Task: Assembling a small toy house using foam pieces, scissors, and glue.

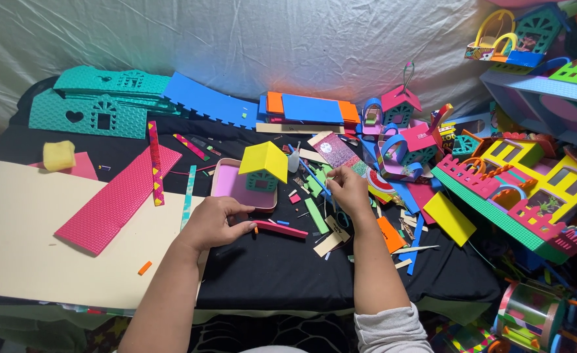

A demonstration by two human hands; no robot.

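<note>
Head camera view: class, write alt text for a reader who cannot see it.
A person's left hand presses a pink foam strip onto a black cloth-covered table, while the right hand holds a thin blue stick beside a small foam house with a yellow roof. Colourful foam pieces and finished foam houses surround them.

Flat pink foam strip (280,229) on black cloth

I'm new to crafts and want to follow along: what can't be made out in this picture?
- Head view: what the right hand pinches is hidden by its own fingers.
- The pink strip is partly covered by the left hand.
- The cream sheet is cut off by the left edge.
- The scattered scraps are too small to identify.
</note>
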